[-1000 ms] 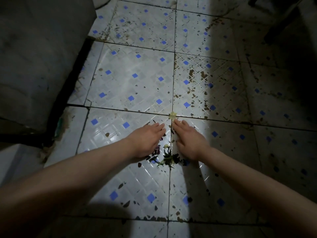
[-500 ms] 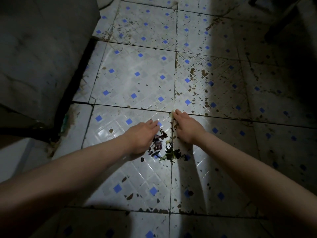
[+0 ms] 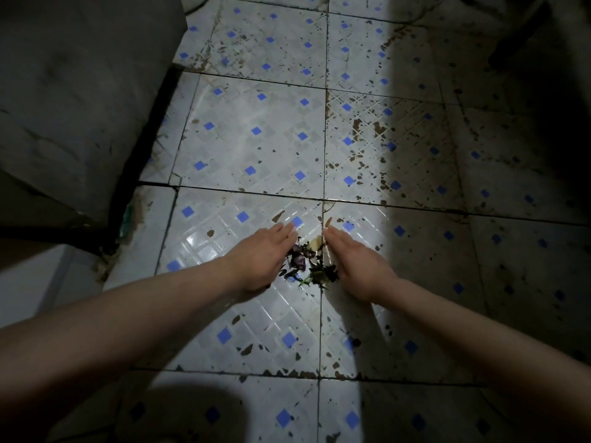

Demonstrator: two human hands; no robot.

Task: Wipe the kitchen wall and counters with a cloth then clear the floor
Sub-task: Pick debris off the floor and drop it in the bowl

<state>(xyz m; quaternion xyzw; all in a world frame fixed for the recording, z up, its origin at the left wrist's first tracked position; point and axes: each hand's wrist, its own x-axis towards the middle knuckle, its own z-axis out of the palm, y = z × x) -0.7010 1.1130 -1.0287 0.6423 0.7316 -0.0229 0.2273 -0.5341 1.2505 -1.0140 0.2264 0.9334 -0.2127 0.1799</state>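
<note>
Nearest to us, both forearms reach down over the tiled floor [image 3: 256,148]. Our left hand [image 3: 265,255] and right hand [image 3: 358,266] lie low on the tiles with straight fingers [image 3: 284,233], gripping nothing, angled toward each other like a funnel. Between them sits the small pile of scraps [image 3: 308,265]: purplish peelings beside the left palm, green stems and leaves against the right, a pale bit at the far end near the fingertips. We judge it light, limp and loose (probably damp too), so pinching would scatter it. Better to press the hand edges together under the heap and scoop from both sides. Beyond the fingertips the tiles carry brown flecks and stains, some likely stuck fast. Farther left stands a dark grey block [image 3: 80,91]; the far right lies in shadow.
</note>
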